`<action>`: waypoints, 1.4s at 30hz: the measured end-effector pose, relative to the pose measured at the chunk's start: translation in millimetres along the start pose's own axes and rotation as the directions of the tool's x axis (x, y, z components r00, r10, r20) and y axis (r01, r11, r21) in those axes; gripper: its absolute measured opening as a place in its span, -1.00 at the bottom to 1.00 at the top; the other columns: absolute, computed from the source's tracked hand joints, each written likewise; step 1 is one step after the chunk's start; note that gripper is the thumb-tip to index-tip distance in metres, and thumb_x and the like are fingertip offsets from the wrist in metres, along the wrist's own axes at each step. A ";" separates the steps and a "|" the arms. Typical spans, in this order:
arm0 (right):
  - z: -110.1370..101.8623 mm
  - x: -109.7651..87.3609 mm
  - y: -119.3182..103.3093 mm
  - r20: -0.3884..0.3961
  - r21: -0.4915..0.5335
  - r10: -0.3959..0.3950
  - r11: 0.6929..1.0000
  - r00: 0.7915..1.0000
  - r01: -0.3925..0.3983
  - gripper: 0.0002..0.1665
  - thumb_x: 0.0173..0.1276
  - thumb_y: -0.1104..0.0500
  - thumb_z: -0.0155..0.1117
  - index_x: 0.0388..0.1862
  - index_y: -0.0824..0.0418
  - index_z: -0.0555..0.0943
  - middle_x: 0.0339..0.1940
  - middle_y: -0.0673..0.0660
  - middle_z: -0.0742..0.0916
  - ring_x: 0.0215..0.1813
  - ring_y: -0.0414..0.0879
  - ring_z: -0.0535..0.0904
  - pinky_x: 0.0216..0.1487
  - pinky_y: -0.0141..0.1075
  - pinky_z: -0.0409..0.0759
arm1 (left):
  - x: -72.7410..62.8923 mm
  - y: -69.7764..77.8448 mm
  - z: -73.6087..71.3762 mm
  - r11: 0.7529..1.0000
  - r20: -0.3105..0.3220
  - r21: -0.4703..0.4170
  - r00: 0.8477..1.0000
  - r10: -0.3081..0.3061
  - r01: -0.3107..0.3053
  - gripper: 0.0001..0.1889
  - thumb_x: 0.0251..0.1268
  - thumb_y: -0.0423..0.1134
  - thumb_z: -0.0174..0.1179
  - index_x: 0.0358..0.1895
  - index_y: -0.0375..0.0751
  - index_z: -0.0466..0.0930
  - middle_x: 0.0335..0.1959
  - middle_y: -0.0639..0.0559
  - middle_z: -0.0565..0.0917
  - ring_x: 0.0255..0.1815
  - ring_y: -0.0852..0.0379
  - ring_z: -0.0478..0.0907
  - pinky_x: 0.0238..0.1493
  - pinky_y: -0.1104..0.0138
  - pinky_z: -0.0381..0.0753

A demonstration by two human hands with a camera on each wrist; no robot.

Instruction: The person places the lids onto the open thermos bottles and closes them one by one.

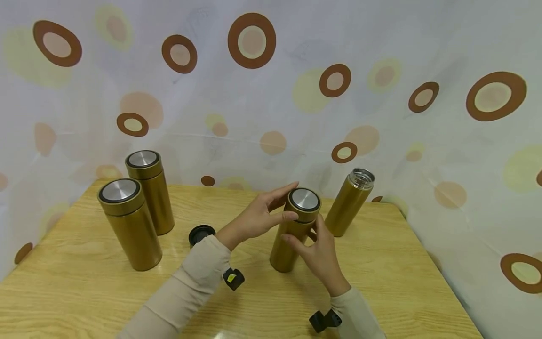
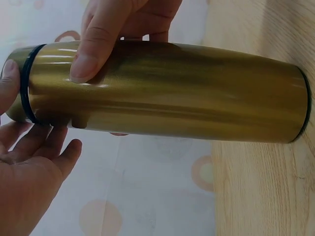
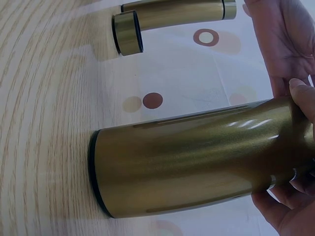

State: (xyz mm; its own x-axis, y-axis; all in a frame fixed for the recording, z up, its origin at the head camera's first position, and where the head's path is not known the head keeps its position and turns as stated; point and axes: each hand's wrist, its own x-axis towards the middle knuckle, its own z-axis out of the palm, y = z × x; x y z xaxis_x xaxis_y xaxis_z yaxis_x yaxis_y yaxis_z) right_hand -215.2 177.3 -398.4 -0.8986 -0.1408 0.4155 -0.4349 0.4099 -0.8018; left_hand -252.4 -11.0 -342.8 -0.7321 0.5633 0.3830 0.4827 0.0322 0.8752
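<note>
I have my left hand [image 1: 264,217] curled about the lid [image 1: 306,199] of a gold flask [image 1: 288,249], thumb on the near side, while my right hand [image 1: 317,249] grips the body just below. The flask stands between them on the wooden table [image 1: 254,310]. Beyond my right hand I see an uncapped flask [image 1: 346,207]; near my left wrist sits a loose cap [image 1: 201,232], and farther left stand two capped flasks [image 1: 134,235].

Creased beige sleeves [image 1: 186,280], black wrist cameras [image 1: 239,281], yellow patch [image 1: 231,278].
</note>
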 end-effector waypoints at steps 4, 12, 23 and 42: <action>0.3 -0.1 0.6 -0.003 -0.002 -0.009 1.000 1.000 0.009 -0.15 0.11 0.24 0.50 0.35 0.15 0.29 0.25 0.17 0.53 0.27 0.11 0.46 0.17 0.18 0.46 | -0.4 4.8 -0.5 0.998 0.011 -0.037 0.999 -0.050 0.050 -0.29 0.36 -0.25 0.18 0.51 -0.14 0.08 0.48 -0.05 0.20 0.47 0.02 0.17 0.43 0.16 0.19; -0.5 -1.7 1.1 -0.003 -0.040 -0.020 0.999 1.000 0.020 -0.29 0.14 0.21 0.48 0.22 0.19 0.35 0.15 0.16 0.58 0.21 0.10 0.50 0.15 0.14 0.49 | -4.2 37.3 24.3 0.954 -0.229 0.246 0.967 -0.114 0.171 -0.14 0.18 0.06 0.31 0.49 -0.09 0.12 0.41 -0.09 0.29 0.40 -0.08 0.24 0.31 -0.04 0.32; -2.0 -0.6 0.5 0.005 -0.060 -0.006 0.998 1.000 0.006 -0.31 0.18 0.27 0.44 0.22 0.31 0.33 0.15 0.26 0.55 0.23 0.19 0.48 0.17 0.11 0.49 | -1.1 25.6 51.7 0.878 -0.473 0.471 0.864 0.172 0.083 -0.27 -0.04 -0.05 0.50 0.22 -0.25 0.44 0.10 -0.11 0.50 0.07 0.03 0.50 0.04 0.21 0.57; -2.1 -2.2 -34.3 -0.002 -0.012 0.005 1.000 1.000 -0.005 -0.25 0.16 0.34 0.42 0.30 0.35 0.30 0.20 0.33 0.54 0.23 0.21 0.46 0.18 0.22 0.43 | 1.7 -12.2 10.4 0.990 -0.119 -0.083 0.988 0.102 -0.113 -0.28 0.18 -0.36 0.32 0.44 -0.07 0.26 0.38 0.04 0.39 0.42 0.18 0.24 0.43 0.29 0.17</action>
State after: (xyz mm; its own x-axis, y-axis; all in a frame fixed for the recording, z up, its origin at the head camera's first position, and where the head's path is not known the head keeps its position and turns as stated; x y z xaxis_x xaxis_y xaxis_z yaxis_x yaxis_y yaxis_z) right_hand -198.2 165.4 -370.9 -0.9006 -0.1367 0.4126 -0.4298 0.4212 -0.7987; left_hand -254.5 -1.8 -355.9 -0.7307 0.4617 0.5029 0.5206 -0.0997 0.8479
